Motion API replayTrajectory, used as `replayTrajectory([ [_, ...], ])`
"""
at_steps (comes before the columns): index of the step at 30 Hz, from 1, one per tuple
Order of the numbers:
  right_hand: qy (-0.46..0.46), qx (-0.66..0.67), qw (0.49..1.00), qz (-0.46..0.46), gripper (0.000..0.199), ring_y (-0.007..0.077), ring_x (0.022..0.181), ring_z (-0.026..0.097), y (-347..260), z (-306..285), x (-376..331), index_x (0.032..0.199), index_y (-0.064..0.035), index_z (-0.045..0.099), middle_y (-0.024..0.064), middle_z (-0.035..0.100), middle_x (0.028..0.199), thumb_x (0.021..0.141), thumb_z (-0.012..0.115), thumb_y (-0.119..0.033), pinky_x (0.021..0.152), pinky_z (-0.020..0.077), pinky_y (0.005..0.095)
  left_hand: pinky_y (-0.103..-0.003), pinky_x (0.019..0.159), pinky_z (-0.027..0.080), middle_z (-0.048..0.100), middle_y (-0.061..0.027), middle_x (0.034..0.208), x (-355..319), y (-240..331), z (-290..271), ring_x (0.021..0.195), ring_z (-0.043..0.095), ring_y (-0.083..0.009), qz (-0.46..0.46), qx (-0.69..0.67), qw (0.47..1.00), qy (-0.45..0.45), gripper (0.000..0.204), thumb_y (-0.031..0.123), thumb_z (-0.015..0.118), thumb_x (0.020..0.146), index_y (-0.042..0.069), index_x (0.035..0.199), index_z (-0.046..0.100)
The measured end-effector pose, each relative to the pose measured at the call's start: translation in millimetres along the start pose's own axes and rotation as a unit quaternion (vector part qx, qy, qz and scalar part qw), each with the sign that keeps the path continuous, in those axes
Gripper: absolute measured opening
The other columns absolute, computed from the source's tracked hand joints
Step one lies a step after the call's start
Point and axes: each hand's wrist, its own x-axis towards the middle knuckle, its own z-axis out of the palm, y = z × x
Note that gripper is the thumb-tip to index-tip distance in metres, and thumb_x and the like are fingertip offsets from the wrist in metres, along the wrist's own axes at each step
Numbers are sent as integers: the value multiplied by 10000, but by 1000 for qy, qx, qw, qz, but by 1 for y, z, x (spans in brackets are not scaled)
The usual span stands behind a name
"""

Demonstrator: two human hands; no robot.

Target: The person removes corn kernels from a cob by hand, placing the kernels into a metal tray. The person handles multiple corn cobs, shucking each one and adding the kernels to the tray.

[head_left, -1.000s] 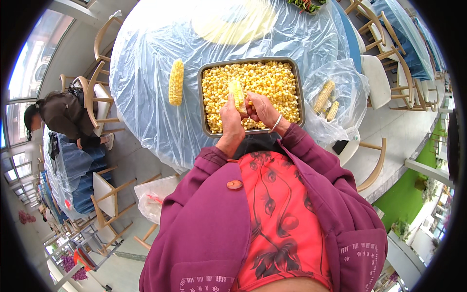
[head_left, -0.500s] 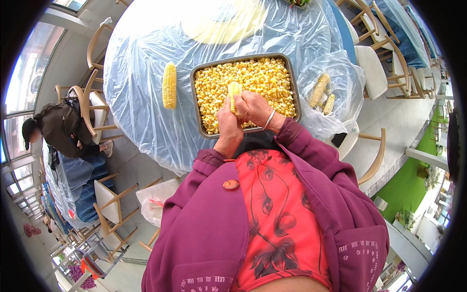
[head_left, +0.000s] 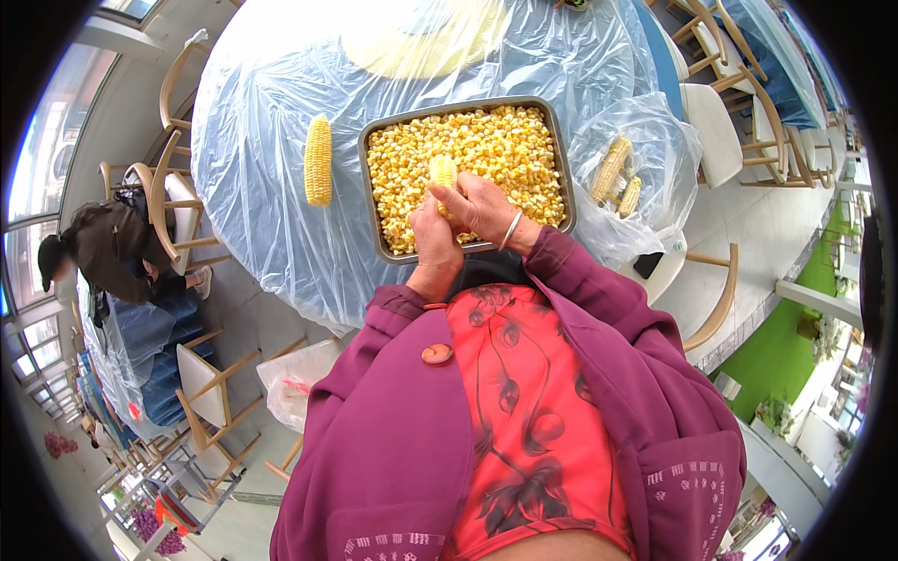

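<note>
Both my hands are closed round one corn cob (head_left: 442, 171) above the near part of a dark rectangular tray (head_left: 366, 168). My left hand (head_left: 433, 232) grips the cob's lower end, mostly hiding it. My right hand (head_left: 482, 208), a white bangle at its wrist, presses on the cob from the right, its thumb lying across it. Loose yellow kernels (head_left: 496, 140) fill the tray. A whole cob of corn (head_left: 319, 161) lies on the table left of the tray.
Clear plastic sheeting covers the round table (head_left: 271, 112). Right of the tray, a clear plastic bag (head_left: 655, 150) holds cobs (head_left: 611, 170). Wooden chairs (head_left: 716, 299) stand around the table. At the left, a person in dark clothes (head_left: 117, 245) bends by another covered table.
My right thumb has shifted across the cob, and less of the cob shows above my hands. The whole view has moved slightly, with the table things a little further left.
</note>
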Motion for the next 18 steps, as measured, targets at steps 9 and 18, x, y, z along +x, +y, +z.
replayTrajectory([
  [9,-18,-52,998,9,372,439,761,592,2,-7,2,829,33,538,268,597,748,917,427,-311,674,469,465,-250,473,429,599,24,752,-12,9,17,598,557,-85,-36,-54,997,29,229,273,480,966,95,973,623],
  [18,-84,60,993,-52,315,275,574,608,9,-19,8,801,14,523,162,595,665,923,392,-245,537,484,365,-266,384,320,504,16,581,-5,7,14,436,429,-95,-35,-43,998,9,312,337,466,965,99,814,600],
])
